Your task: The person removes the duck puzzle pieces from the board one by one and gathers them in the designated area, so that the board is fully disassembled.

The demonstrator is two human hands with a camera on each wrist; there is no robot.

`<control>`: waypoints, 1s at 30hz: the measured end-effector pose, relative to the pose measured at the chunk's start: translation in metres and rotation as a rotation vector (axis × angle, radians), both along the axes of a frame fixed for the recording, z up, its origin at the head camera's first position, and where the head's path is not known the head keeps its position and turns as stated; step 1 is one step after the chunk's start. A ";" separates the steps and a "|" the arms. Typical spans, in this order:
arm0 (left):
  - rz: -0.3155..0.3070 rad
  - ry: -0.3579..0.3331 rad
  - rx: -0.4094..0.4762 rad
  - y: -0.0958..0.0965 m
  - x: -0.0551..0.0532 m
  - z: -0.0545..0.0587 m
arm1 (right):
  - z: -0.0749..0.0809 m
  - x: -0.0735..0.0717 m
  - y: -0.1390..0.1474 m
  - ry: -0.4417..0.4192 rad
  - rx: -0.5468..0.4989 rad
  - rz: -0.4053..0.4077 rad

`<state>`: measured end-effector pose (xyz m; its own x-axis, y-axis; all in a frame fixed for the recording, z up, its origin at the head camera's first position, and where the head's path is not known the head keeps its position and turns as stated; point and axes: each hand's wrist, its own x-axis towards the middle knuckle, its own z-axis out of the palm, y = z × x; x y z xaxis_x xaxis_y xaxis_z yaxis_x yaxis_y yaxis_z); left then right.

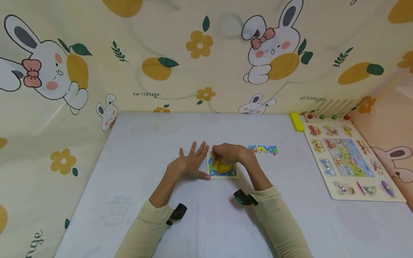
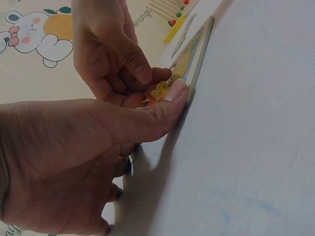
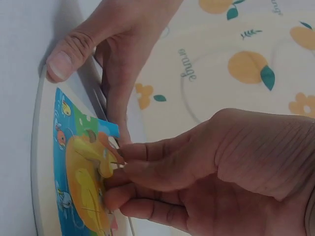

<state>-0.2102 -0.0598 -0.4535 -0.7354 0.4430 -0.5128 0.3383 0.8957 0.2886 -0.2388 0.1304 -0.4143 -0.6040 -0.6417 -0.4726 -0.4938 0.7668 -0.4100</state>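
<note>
A small jigsaw board (image 1: 222,177) with a yellow duck picture on blue lies on the table. My left hand (image 1: 190,163) is spread beside its left edge. In the left wrist view the left thumb (image 2: 170,101) rests on the board's rim. Over the board's upper left part, my right hand (image 1: 229,153) has its fingers curled. Its thumb and fingertips pinch a yellow and orange puzzle piece (image 2: 160,91), tilted up from the board. The right wrist view shows the duck's yellow body (image 3: 88,182) in place, with fish on the blue around it.
Joined blue puzzle pieces (image 1: 262,149) lie just right of the board. Farther right is a large wooden peg puzzle (image 1: 350,190) with vehicle pictures. Behind it are a yellow block (image 1: 297,122) and wooden sticks with red and green ends (image 1: 328,116). A printed cloth (image 1: 180,46) hangs at the back.
</note>
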 end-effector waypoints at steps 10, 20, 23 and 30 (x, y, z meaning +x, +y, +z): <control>-0.008 0.004 0.007 -0.001 0.000 -0.001 | -0.002 -0.002 0.001 -0.050 -0.066 0.010; -0.016 0.012 -0.009 -0.001 -0.001 -0.001 | -0.003 -0.005 0.005 -0.049 -0.171 0.041; -0.012 0.012 -0.008 -0.001 -0.001 -0.002 | -0.001 -0.007 0.009 -0.043 -0.201 0.038; -0.010 0.009 -0.007 0.000 0.000 -0.002 | 0.010 -0.009 0.036 -0.019 -0.247 -0.049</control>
<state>-0.2102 -0.0600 -0.4558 -0.7355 0.4468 -0.5094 0.3496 0.8942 0.2796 -0.2476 0.1662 -0.4041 -0.6296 -0.7094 -0.3168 -0.4492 0.6651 -0.5966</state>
